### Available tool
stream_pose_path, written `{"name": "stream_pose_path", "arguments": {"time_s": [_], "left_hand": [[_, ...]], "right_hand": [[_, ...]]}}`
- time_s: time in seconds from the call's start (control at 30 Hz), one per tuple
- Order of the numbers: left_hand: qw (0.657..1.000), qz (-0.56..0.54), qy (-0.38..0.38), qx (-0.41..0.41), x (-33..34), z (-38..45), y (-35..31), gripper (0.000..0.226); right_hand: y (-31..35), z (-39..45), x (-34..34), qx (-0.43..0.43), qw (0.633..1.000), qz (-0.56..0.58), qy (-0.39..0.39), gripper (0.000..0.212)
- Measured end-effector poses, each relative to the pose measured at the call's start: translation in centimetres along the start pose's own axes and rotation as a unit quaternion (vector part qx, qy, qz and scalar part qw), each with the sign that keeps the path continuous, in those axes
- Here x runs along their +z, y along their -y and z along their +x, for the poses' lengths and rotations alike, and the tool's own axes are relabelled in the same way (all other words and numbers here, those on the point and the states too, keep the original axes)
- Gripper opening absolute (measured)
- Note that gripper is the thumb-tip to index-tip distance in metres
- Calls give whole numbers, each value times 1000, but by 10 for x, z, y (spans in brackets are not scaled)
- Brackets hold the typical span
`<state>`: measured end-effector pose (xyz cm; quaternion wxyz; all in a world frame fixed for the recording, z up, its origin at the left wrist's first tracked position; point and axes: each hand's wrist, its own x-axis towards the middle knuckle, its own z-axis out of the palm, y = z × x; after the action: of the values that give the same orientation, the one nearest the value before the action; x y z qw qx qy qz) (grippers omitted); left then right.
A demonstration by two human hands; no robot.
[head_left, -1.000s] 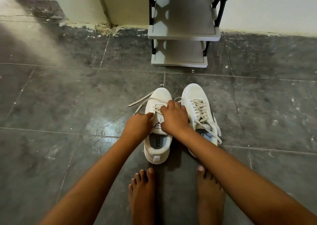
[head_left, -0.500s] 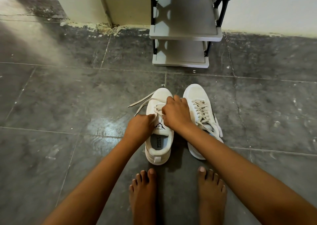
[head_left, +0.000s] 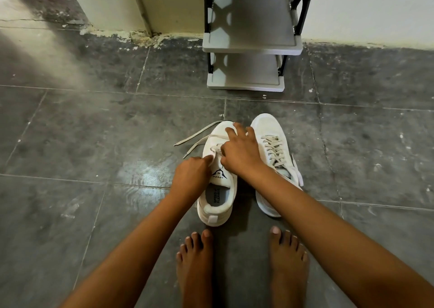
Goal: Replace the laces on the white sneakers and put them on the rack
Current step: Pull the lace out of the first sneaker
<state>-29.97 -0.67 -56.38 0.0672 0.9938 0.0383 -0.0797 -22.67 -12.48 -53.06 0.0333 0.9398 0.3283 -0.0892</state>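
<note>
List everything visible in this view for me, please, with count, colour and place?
left sneaker: one, white, on the floor under both hands, lace partly loose and trailing left
right sneaker: one, white, beside it, laced
shoe rack: one, grey shelves on a black frame, against the wall
floor: dark grey tiles
wall: pale
bare feet: two, nearest the camera
left hand: pinches the lace at the eyelets
right hand: over the shoe's front, grip unclear
</note>
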Motion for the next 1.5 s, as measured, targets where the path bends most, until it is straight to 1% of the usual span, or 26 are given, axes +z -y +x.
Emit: {"name": "stream_pose_path", "arguments": {"time_s": [0.07, 0.13, 0.2, 0.27, 0.3, 0.33, 0.4, 0.43, 0.53, 0.6, 0.67, 0.73, 0.77, 0.8, 0.83, 0.87, 0.93, 1.03, 1.1, 1.2, 1.3, 1.37, 1.4, 1.43, 1.47, 1.5], "left_hand": [[1000, 17, 5, -5, 0, -2, -2, 34], [999, 41, 7, -7, 0, -2, -1, 31], [998, 56, 4, -8, 0, -1, 2, 25], [999, 42, 1, -19, -2, 2, 5, 23], [999, 26, -2, -23, -3, 4, 6, 22], [1000, 12, -3, -27, -4, 5, 6, 22], [1000, 5, 2, -23, -4, 7, 4, 19], [1000, 4, 1, -23, -4, 7, 4, 18], [1000, 2, -4, -26, -3, 8, 5, 16], [1000, 6, 1, -22, -2, 9, 7, 18], [1000, 22, 5, -11, 0, 10, 7, 20], [999, 47, 11, 2, 3, 11, 6, 22], [998, 57, 13, 8, 4, 11, 6, 22], [998, 61, 13, 11, 4, 12, 6, 22], [998, 61, 15, 12, 5, 12, 6, 21], [998, 61, 16, 13, 4, 13, 5, 21], [998, 63, 14, 16, 3, 13, 4, 20], [999, 36, 13, 2, 2, 13, 5, 19], [1000, 23, 8, 2, 3, 13, 5, 18], [1000, 14, 9, 3, 3, 13, 4, 19], [1000, 10, 3, 4, 3, 13, 5, 18], [1000, 11, 0, 12, 4, 11, 5, 18], [1000, 12, -1, 14, 4, 11, 5, 18], [1000, 14, 0, 15, 4, 12, 4, 18], [1000, 17, 1, 14, 4, 13, 3, 19], [1000, 16, 2, 13, 3, 13, 3, 21]], "right_hand": [[2, 4, 0, -1, 1000, 24, -10, 28], [1, 9, -6, 49, 980, 190, -47, 22], [2, 13, -12, 81, 911, 400, -56, 13], [5, 12, -11, 75, 867, 490, -48, 11], [5, 10, -9, 76, 874, 478, -30, 13], [3, 7, -5, 77, 902, 425, -8, 17], [-2, 0, 2, 62, 966, 247, 36, 27], [-4, -4, 2, 47, 983, 172, 40, 32], [3, -6, 0, 14, 1000, 21, -11, 35], [10, -5, 0, -1, 999, -31, -37, 31], [10, -3, -1, 2, 999, -14, -38, 28], [6, 3, -6, 30, 988, 140, -50, 20], [5, 6, -13, 47, 960, 272, -51, 16], [5, 10, -21, 48, 913, 402, -50, 10], [6, 13, -27, 38, 876, 477, -63, 8], [6, 13, -32, 30, 867, 491, -79, 8], [4, 13, -33, 38, 900, 427, -79, 15], [-2, 4, -20, 22, 986, 167, -8, 34], [-2, -1, -9, 19, 997, 75, 30, 38], [5, -1, -5, 12, 1000, 21, -7, 32], [7, 4, -11, 25, 998, 47, -37, 25], [8, 7, -22, 52, 975, 211, -54, 18], [10, 7, -30, 48, 938, 337, -59, 14], [12, 6, -39, 32, 882, 466, -67, 11], [14, 4, -47, 20, 827, 556, -78, 8], [13, 4, -50, 18, 805, 587, -87, 8]]}}
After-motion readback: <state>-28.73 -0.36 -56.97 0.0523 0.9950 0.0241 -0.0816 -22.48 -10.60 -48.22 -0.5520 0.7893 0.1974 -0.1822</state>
